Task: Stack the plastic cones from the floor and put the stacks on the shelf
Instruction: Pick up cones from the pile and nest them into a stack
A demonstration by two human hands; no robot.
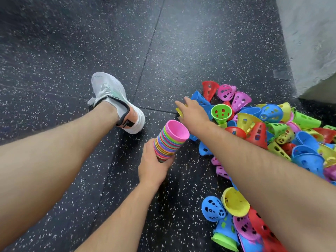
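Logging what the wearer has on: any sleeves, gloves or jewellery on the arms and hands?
Nothing worn shows. The left hand and the right hand are ungloved, no sleeve reaches into view on either arm, and no watch, band or ring is visible.

One head camera looks steeply down, close over the floor [54, 51], with cones [272, 128] at right.

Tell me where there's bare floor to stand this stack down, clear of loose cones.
Free: the floor between the shoe and the cone pile, up to the wall; also the strip on the near side of the left hand gripping the stack. Crowded: everything right of the right hand, where loose cones overlap.
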